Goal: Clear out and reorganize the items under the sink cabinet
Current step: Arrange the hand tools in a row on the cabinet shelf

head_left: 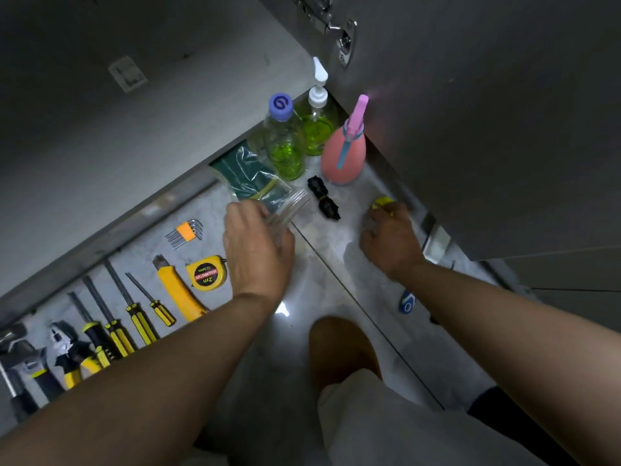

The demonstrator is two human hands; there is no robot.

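under-sink items out on the grey marbled floor (319,280), below the open grey cabinet door (470,129), grouped by kind, apparently so that like can go back with like. liquids upright and close together at the far end: clear bottle with purple cap and green liquid (284,142), clear pump bottle of green liquid (317,129) just behind it, pink plastic spray bottle (342,153) just beside. flat pack of green gloves in clear wrapping (248,176) lying just left of the bottles. small black bundle tied with a band (324,198) on the floor between the two hands.

tools in a neat row along the foot of the grey cabinet front (117,146), well apart from the liquids: hex keys in an orange holder (186,230), yellow tape measure (205,272), yellow utility knife (174,287), yellow-and-black-handled screwdrivers (144,307), pliers (70,358) at the far left. probably lined up that way for easy counting and picking.

left hand (258,250) low over the floor, grip closed round a clear plastic thing (285,210), too blurred to name. near the glove pack's edge, touching or not, cannot tell.

right hand (389,240) down near the door, fingers curled over a round yellow object (381,203), grip clenched on it from above. lifted or resting on the floor, cannot tell.

by the look of the layout, sorting well along, with both held pieces likely bound for a group.
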